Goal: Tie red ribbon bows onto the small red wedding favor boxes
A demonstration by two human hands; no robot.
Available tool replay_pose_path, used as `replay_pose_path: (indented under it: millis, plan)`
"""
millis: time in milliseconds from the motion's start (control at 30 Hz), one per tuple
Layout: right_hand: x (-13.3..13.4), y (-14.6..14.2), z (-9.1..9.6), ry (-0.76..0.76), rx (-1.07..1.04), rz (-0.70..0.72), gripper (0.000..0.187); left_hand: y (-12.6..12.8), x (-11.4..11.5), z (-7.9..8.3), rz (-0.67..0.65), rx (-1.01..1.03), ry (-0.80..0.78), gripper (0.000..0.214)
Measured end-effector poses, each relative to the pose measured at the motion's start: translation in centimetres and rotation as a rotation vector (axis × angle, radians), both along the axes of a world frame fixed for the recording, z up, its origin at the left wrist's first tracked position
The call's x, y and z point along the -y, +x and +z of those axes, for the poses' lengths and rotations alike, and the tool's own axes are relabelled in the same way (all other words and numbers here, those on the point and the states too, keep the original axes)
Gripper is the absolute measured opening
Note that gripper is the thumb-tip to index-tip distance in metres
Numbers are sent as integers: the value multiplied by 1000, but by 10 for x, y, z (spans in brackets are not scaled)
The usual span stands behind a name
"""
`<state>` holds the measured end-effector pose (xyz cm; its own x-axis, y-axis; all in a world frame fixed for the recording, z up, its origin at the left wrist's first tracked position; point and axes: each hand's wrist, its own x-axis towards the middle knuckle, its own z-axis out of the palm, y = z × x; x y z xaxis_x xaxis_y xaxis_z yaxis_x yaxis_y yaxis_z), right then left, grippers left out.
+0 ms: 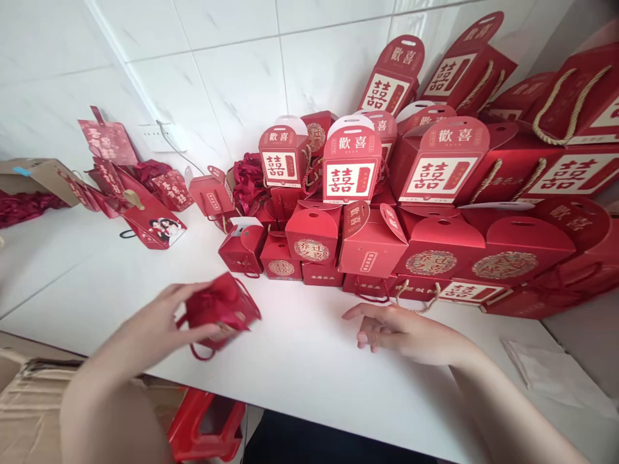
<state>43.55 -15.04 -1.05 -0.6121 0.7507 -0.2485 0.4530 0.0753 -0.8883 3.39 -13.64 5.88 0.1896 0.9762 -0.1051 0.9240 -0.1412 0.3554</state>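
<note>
My left hand (155,325) grips a small red gift box (223,310) with a dark red ribbon bow on top and a cord handle hanging below it, held just above the white table (300,367). My right hand (399,332) hovers over the table a little to the right, fingers loosely curled and apart, holding nothing. It is close to the cord handle of a red box at the foot of the pile.
A big pile of red gift boxes (425,212) with white labels fills the back right, against the tiled wall. Flat red boxes and ribbons (145,206) lie at the back left. A clear plastic bag (556,374) lies at right. A red stool (207,432) and cardboard (29,399) sit below the edge.
</note>
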Motion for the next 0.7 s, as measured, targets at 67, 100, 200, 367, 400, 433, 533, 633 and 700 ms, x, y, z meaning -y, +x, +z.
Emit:
replay_pose_path:
  millis: [67, 100, 200, 367, 400, 433, 533, 633, 700]
  plan:
    - [0, -1, 0, 8, 35, -7, 36, -32, -21, 4, 192, 1, 41, 77]
    - [0, -2, -1, 13, 48, -12, 35, -46, -33, 5, 284, -10, 92, 79]
    - [0, -2, -3, 22, 51, -27, 33, -73, -69, 6, 539, 4, 440, 76]
    - [-1, -2, -6, 54, 48, -37, 32, -48, -99, 12, 484, 11, 573, 75]
    - [-2, -3, -7, 65, 59, -37, 33, -33, -100, 13, 470, -51, 581, 78]
    - [-3, -3, -9, 71, 71, -37, 33, -17, -100, 14, 368, -86, 544, 76]
    - [-5, -4, -13, 90, 106, -44, 32, 33, -99, 9, 84, -28, 443, 52]
    - [-7, -5, -15, 128, 127, -76, 28, 75, -101, -1, -197, 158, 381, 47]
    - [-8, -5, -15, 159, 128, -99, 25, 96, -108, -7, -204, 281, 418, 65]
